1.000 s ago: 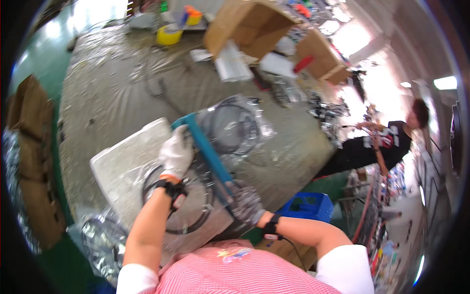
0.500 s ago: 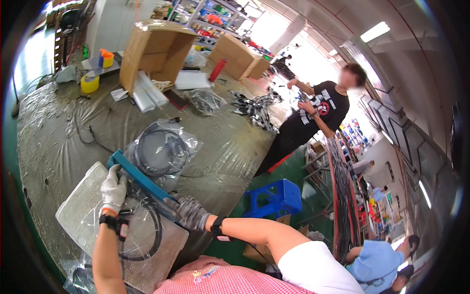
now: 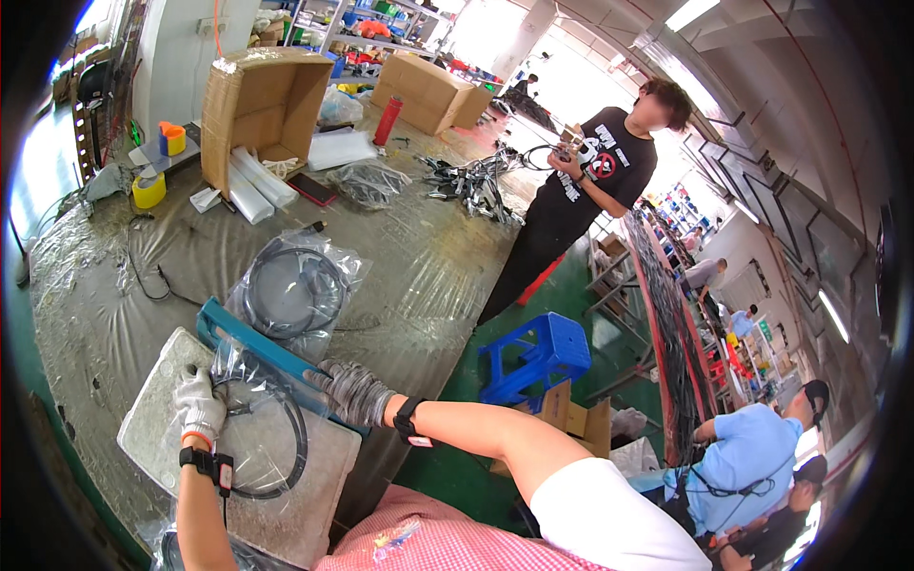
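The knit-gloved left hand (image 3: 199, 407) touches a glossy plastic bag (image 3: 255, 419), the right hand (image 3: 356, 393) a straight teal bar (image 3: 252, 341); finger grip unclear. Beyond the fingers: wrinkled tabletop (image 3: 409, 285).

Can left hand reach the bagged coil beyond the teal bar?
Probably yes, but the teal bar lies between the left hand and that bagged coil, so it would likely need to go over.

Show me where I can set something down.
Free: the table between the bagged coil, cable pile and right edge; mostly, also, the left edge beyond the pale slab. Crowded: the far side around the open carton, and the slab, with the left hand, right hand and teal bar there.
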A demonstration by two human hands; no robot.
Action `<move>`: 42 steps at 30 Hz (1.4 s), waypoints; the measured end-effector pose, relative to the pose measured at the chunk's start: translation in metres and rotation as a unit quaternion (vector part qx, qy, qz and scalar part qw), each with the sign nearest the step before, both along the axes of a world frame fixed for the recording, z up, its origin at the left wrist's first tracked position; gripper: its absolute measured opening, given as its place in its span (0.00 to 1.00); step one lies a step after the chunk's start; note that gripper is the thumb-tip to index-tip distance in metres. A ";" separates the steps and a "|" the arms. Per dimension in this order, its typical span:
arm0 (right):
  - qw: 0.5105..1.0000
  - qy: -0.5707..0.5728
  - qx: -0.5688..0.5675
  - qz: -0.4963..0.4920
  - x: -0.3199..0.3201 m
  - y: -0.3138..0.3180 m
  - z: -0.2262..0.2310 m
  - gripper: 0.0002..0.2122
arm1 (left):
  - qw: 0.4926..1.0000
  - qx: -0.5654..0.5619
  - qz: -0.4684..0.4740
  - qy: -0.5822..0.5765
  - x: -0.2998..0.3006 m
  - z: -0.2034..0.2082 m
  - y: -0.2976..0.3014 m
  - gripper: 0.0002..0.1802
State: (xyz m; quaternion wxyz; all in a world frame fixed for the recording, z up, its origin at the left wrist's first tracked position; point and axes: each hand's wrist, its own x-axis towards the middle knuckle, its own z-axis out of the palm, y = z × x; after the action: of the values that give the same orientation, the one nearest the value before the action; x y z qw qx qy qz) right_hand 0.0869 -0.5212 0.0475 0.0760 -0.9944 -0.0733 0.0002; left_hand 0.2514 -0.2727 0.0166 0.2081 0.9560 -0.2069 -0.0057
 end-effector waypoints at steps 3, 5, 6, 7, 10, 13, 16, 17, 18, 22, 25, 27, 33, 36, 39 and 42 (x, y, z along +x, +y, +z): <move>0.999 0.044 0.000 -0.029 0.003 0.005 0.006 0.25 | 0.997 -0.050 0.017 -0.064 -0.005 -0.014 0.005 0.17; 0.999 -0.036 0.016 -0.001 0.002 0.003 -0.003 0.23 | 0.995 -0.069 0.027 -0.068 -0.011 -0.009 0.006 0.15; 0.999 -0.037 0.019 0.003 0.004 0.003 -0.005 0.23 | 0.995 -0.065 0.031 -0.069 -0.014 -0.004 0.006 0.15; 0.999 -0.035 0.013 0.007 0.004 0.002 -0.007 0.24 | 0.995 -0.073 0.035 -0.054 -0.015 -0.001 0.006 0.15; 0.999 -0.031 0.023 0.036 0.005 0.004 -0.004 0.24 | 0.996 -0.063 0.055 -0.025 -0.017 0.006 0.010 0.14; 0.998 0.021 0.065 -0.011 -0.002 0.009 0.012 0.24 | 0.996 -0.077 0.047 -0.007 -0.024 0.026 0.008 0.12; 0.998 -0.025 0.062 0.011 0.001 0.005 -0.003 0.24 | 0.997 -0.034 0.061 -0.009 -0.018 0.014 0.005 0.13; 0.997 -0.031 0.069 0.018 0.003 0.004 -0.006 0.23 | 0.998 -0.035 0.051 -0.031 -0.018 0.015 0.006 0.13; 0.996 -0.035 0.074 0.023 0.004 0.001 -0.006 0.23 | 0.997 -0.037 0.038 -0.051 -0.018 0.015 0.004 0.14; 0.989 -0.056 0.139 0.016 0.002 -0.001 0.006 0.21 | 0.997 -0.055 0.049 -0.026 -0.013 0.013 -0.004 0.14; 0.992 -0.079 0.091 0.026 -0.001 -0.011 0.015 0.17 | 0.997 0.014 0.072 0.038 -0.018 0.032 -0.018 0.16; 0.994 -0.092 0.018 0.051 -0.001 -0.004 0.007 0.14 | 0.994 0.030 0.095 0.044 -0.018 0.020 -0.008 0.17; 0.987 -0.093 0.129 0.022 0.009 0.011 -0.021 0.18 | 0.991 -0.064 0.081 -0.086 -0.004 -0.039 0.030 0.10; 0.993 -0.075 0.094 -0.013 0.005 0.007 -0.016 0.18 | 0.982 -0.109 0.060 -0.145 -0.005 -0.038 0.010 0.08; 0.990 -0.093 0.102 -0.012 0.004 0.004 -0.015 0.19 | 0.985 -0.115 0.042 -0.118 -0.001 -0.028 0.004 0.09; 0.993 -0.083 0.083 -0.002 0.005 0.000 -0.009 0.19 | 0.985 -0.131 0.046 -0.102 -0.008 -0.015 -0.004 0.08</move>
State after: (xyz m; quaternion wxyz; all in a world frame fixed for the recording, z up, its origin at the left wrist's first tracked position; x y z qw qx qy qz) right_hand 0.0914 -0.5215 0.0386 0.1518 -0.9814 -0.0767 -0.0891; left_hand 0.2433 -0.2768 0.0017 0.3092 0.9245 -0.1819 0.1285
